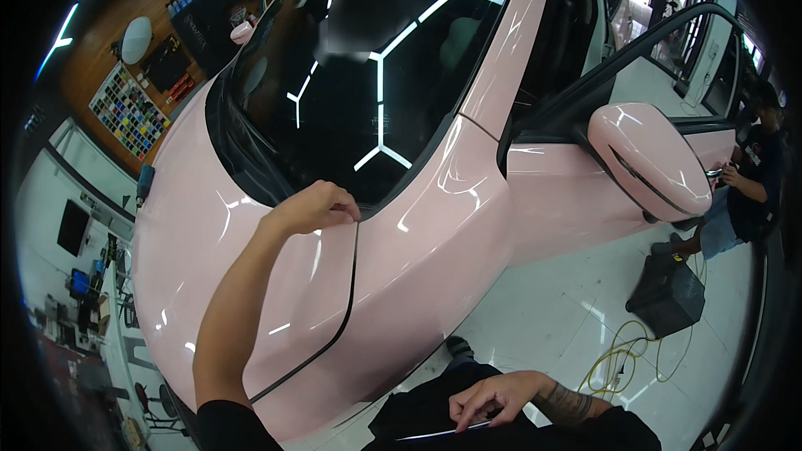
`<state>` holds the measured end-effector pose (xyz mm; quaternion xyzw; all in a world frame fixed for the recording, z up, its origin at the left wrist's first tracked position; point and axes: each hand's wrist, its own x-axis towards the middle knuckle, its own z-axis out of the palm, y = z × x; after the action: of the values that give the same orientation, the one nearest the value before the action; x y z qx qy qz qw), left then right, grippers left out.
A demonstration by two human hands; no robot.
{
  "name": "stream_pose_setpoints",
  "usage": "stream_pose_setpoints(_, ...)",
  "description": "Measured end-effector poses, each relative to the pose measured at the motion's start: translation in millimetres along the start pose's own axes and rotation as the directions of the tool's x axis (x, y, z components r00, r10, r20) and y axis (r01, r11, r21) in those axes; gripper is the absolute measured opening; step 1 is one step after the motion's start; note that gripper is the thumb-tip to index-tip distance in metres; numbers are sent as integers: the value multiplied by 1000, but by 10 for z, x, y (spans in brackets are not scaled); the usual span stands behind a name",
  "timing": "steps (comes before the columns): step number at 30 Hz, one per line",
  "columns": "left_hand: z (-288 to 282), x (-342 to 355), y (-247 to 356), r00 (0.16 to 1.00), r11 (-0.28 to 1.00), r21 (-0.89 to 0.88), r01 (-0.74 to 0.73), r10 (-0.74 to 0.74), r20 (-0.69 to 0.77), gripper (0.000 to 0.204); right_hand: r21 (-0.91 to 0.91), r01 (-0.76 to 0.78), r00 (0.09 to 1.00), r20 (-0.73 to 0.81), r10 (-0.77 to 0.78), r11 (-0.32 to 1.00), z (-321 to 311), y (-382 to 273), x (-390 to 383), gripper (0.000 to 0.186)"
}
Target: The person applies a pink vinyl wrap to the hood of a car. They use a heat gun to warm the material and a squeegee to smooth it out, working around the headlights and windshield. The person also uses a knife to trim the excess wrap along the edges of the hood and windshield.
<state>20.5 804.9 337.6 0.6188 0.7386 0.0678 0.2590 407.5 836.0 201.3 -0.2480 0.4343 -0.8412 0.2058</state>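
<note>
My left hand (316, 207) reaches over a pink car and is closed in a pinch at the rear corner of the hood (276, 276), by the base of the windshield (359, 108). Whatever its fingertips hold is hidden. From those fingertips a dark panel gap (351, 301) curves down between the hood and the fender (434, 284). Low in the view, close to my body, my right hand (497, 397) grips a thin, pale, shiny strip-like object (434, 433); its exact kind does not show.
A pink side mirror (652, 159) juts out beside an open car door (718, 138). Another person (752, 175) stands there, hands near the door. On the tiled floor are a dark box (668, 292) and a coiled yellow cord (622, 355). Cluttered benches (113, 309) line the left.
</note>
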Motion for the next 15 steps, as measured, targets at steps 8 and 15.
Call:
stream_pose_setpoints(8,-137,309,-55,960,974,-113,197,-168,226,17,272,98,972,178,-150,957,-465,-278,-109,40)
stream_pose_setpoints(15,-154,385,137,927,947,248,203,-267,262,14,200,553,710,396,-583,809,-482,-1087,216,28)
